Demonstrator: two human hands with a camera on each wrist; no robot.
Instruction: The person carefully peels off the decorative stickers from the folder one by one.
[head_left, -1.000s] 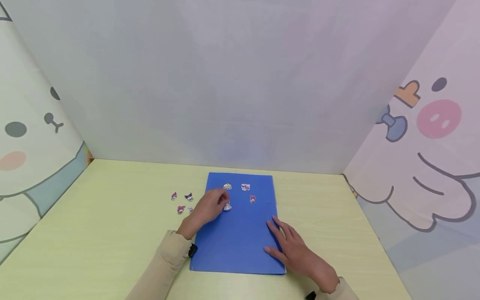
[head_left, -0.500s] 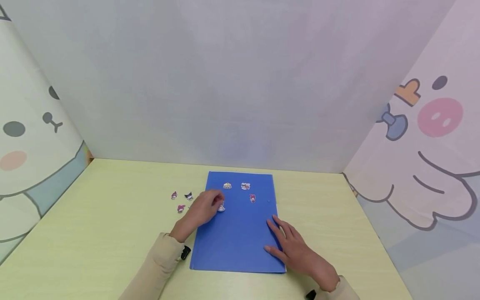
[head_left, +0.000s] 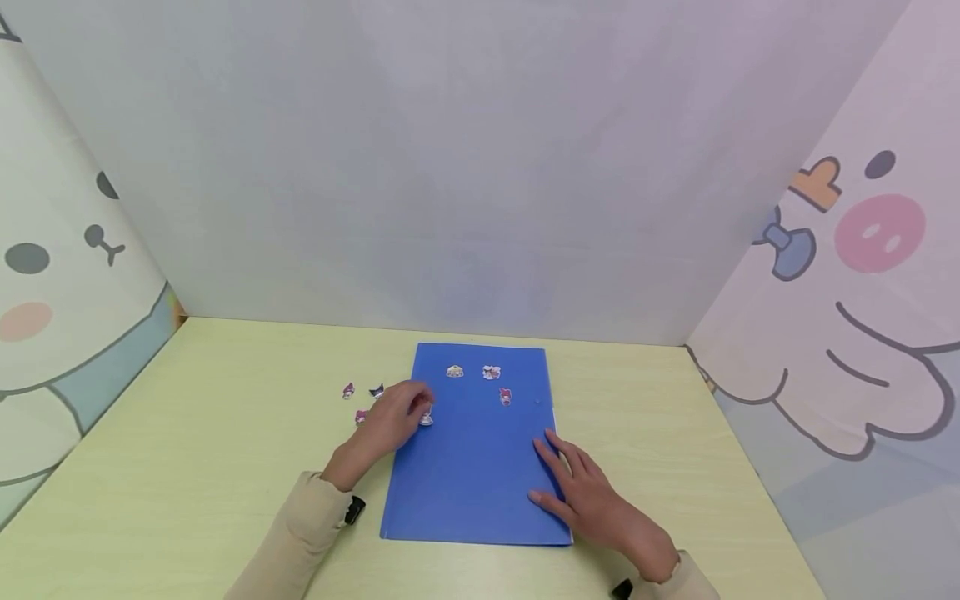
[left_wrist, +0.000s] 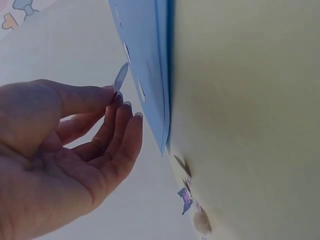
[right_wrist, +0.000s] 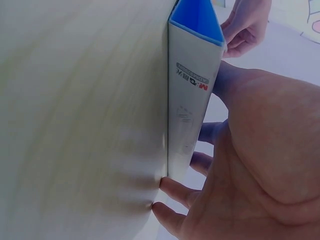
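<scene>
A blue file folder (head_left: pixel 472 467) lies flat on the table. Above its left side my left hand (head_left: pixel 390 417) pinches a small white cartoon sticker (head_left: pixel 426 418) between thumb and index finger; the left wrist view shows this sticker (left_wrist: pixel 121 76) edge-on, apart from the cover. My right hand (head_left: pixel 592 504) rests along the folder's right edge with fingers spread. In the right wrist view some of its fingertips touch the table beside the folder's white spine (right_wrist: pixel 192 85). Three stickers sit on the cover: a yellowish one (head_left: pixel 454 372), a white-and-dark one (head_left: pixel 491 372) and a pink one (head_left: pixel 505 397).
Left of the folder, several loose stickers lie on the pale wooden table (head_left: pixel 225 433), among them a purple one (head_left: pixel 348 390) and a black-and-white one (head_left: pixel 377 390). My left hand partly covers this group. A plain grey backdrop (head_left: pixel 450 167) rises behind the table.
My left hand has moved left across the cover, carrying the pinched sticker toward the folder's left edge, and now covers more of the loose stickers. The right hand stays in place.
</scene>
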